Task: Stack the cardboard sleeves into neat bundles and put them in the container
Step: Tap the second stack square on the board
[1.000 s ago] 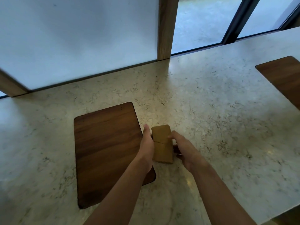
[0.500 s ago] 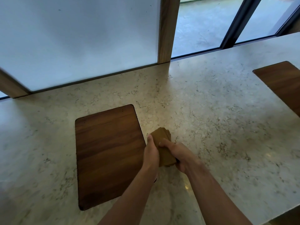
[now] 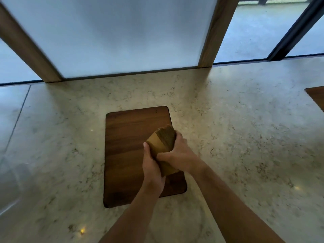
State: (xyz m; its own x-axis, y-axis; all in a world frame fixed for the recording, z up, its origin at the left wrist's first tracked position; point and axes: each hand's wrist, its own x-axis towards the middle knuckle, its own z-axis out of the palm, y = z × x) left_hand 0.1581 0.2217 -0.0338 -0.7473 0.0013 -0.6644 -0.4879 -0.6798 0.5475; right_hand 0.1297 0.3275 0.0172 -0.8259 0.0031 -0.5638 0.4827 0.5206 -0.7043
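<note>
A thick bundle of brown cardboard sleeves [image 3: 162, 141] is held tilted above the dark wooden board [image 3: 126, 148], its stacked edges facing up and to the right. My left hand [image 3: 151, 165] grips the bundle's left side with the thumb up along it. My right hand [image 3: 178, 155] wraps over the bundle from the right, fingers across its front. The lower end of the bundle pokes out below both hands. At the far left edge a blurred clear plastic shape [image 3: 8, 186] shows; what it is I cannot tell.
The pale marble counter [image 3: 236, 137] runs wide to either side. A second wooden board [image 3: 317, 97] shows at the right edge. Frosted glass panels with wooden posts [image 3: 213, 32] stand along the counter's back edge.
The bundle has been lifted and carried left, from the counter beside the board to above the board. Both hands have closed tighter around it. The view has swung left.
</note>
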